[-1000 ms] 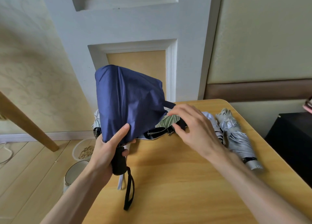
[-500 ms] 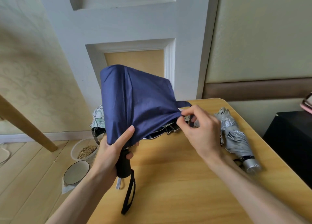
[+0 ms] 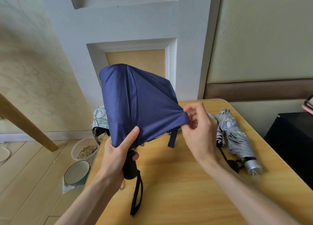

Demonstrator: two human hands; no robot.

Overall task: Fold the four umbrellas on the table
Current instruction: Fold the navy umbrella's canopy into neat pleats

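the left hand (image 3: 116, 155) grips the black handle (image 3: 130, 167) of the navy umbrella (image 3: 135, 102), thumb on its canopy, holding it upright over the wooden tabletop (image 3: 177, 191). the right hand (image 3: 199, 133) pinches the canopy's edge. a folded silver umbrella (image 3: 237, 140) lies to the right, a leaf-print one (image 3: 100, 118) behind. on the plank floor (image 3: 25, 174), a clear tub (image 3: 86, 151) holds grain-like bits beside a dark-rimmed bowl (image 3: 76, 172). a white panelled door (image 3: 118, 29) stands beyond.
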